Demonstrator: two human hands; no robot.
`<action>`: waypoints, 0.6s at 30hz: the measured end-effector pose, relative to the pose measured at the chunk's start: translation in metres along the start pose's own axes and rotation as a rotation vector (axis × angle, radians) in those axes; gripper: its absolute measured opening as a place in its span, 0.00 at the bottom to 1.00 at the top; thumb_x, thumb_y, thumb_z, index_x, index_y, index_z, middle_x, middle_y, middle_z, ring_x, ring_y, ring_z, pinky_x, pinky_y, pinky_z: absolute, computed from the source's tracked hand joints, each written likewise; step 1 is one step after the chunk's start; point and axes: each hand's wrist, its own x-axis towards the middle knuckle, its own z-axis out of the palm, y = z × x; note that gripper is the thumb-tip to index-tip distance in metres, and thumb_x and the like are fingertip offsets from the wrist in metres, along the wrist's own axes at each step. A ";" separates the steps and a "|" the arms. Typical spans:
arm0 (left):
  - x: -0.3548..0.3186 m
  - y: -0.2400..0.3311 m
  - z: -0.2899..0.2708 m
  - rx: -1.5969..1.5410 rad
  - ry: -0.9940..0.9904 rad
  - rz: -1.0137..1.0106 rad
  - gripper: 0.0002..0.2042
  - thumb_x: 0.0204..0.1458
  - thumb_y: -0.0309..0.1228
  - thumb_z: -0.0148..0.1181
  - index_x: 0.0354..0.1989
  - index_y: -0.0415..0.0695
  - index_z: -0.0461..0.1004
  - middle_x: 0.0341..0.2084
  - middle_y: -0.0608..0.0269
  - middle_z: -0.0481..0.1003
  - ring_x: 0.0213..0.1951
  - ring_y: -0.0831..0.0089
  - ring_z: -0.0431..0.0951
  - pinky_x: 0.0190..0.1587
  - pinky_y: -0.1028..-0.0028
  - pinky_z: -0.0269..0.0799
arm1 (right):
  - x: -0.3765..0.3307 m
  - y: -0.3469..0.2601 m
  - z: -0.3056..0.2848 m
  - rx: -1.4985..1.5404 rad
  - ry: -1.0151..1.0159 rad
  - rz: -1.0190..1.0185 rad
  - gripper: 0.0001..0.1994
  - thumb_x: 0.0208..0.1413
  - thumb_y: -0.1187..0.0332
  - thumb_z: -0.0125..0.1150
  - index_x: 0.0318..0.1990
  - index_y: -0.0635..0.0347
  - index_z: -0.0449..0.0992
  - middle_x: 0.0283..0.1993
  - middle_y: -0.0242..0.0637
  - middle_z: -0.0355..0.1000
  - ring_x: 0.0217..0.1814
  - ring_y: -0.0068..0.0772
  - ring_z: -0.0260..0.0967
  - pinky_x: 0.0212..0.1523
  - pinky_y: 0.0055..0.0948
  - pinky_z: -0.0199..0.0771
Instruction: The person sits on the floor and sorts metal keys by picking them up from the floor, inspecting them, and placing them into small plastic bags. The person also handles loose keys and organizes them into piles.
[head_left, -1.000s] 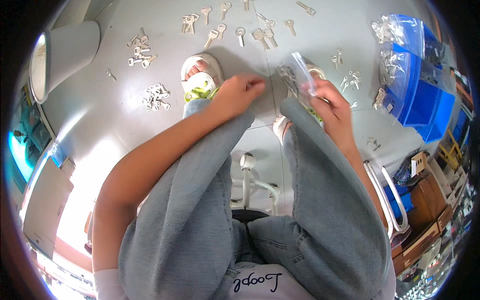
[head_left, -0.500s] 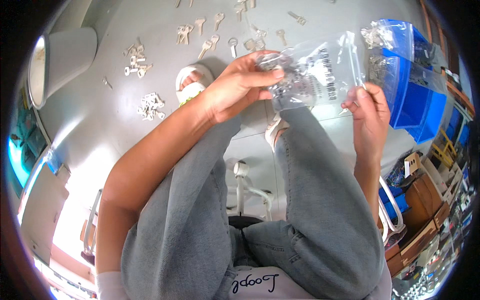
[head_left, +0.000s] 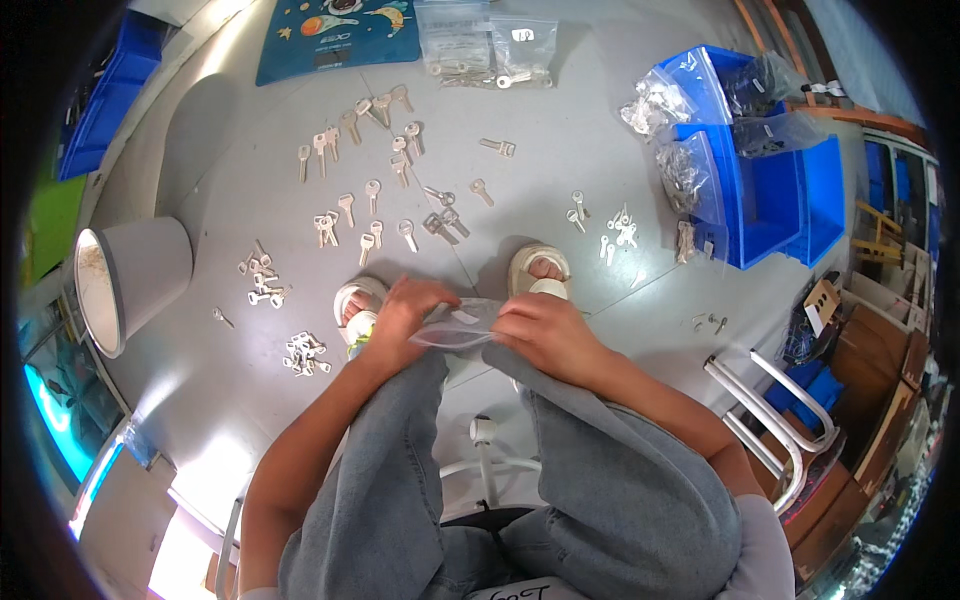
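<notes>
Between my knees, a clear zip bag [head_left: 462,318] is stretched across both hands, its mouth edge facing me and looking parted. My left hand [head_left: 405,312] pinches the bag's left side. On the opposite side, my right hand [head_left: 545,333] grips the bag's edge with curled fingers. What lies inside the bag is mostly hidden from this angle. Beyond my feet, loose metal keys [head_left: 373,196] are spread over the grey floor in small groups. A denser pile of keys [head_left: 305,354] lies left of my left foot, with another key cluster [head_left: 263,290] just beyond it.
Blue bins [head_left: 770,200] stand at the right, with key-filled clear bags [head_left: 685,180] against them. More bagged keys [head_left: 524,58] lie at the far side beside a blue printed mat [head_left: 340,40]. A pale waste bin [head_left: 150,275] is at left; a white metal frame [head_left: 765,425] at right.
Both hands have come down and inward with the bag, from the upper right to between my knees. Its mouth now faces me. My view takes in more of the floor ahead.
</notes>
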 end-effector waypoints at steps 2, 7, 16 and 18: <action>-0.007 0.000 0.008 -0.035 0.066 -0.013 0.12 0.36 0.24 0.61 0.32 0.42 0.72 0.29 0.59 0.72 0.34 0.60 0.70 0.40 0.69 0.66 | -0.004 0.015 0.017 -0.098 -0.045 -0.050 0.05 0.42 0.69 0.56 0.23 0.57 0.66 0.25 0.34 0.61 0.28 0.35 0.63 0.30 0.32 0.64; -0.014 0.001 0.016 0.252 0.045 0.098 0.10 0.35 0.25 0.60 0.29 0.43 0.72 0.26 0.62 0.71 0.33 0.65 0.71 0.45 0.66 0.66 | -0.017 0.040 0.036 -0.145 -0.075 -0.027 0.04 0.42 0.69 0.55 0.24 0.56 0.68 0.25 0.34 0.64 0.29 0.36 0.65 0.30 0.32 0.65; 0.012 0.009 0.043 0.604 0.060 0.402 0.06 0.33 0.27 0.53 0.23 0.45 0.67 0.23 0.65 0.65 0.32 0.69 0.69 0.51 0.63 0.62 | -0.025 0.045 0.039 -0.067 0.029 0.139 0.03 0.42 0.70 0.54 0.26 0.59 0.70 0.25 0.36 0.65 0.27 0.39 0.65 0.27 0.34 0.66; 0.013 0.011 0.043 0.643 0.048 0.418 0.06 0.33 0.27 0.52 0.23 0.45 0.67 0.22 0.65 0.64 0.32 0.70 0.68 0.53 0.62 0.59 | -0.024 0.044 0.039 -0.059 0.017 0.152 0.03 0.43 0.70 0.54 0.26 0.59 0.70 0.25 0.37 0.65 0.27 0.39 0.65 0.27 0.34 0.66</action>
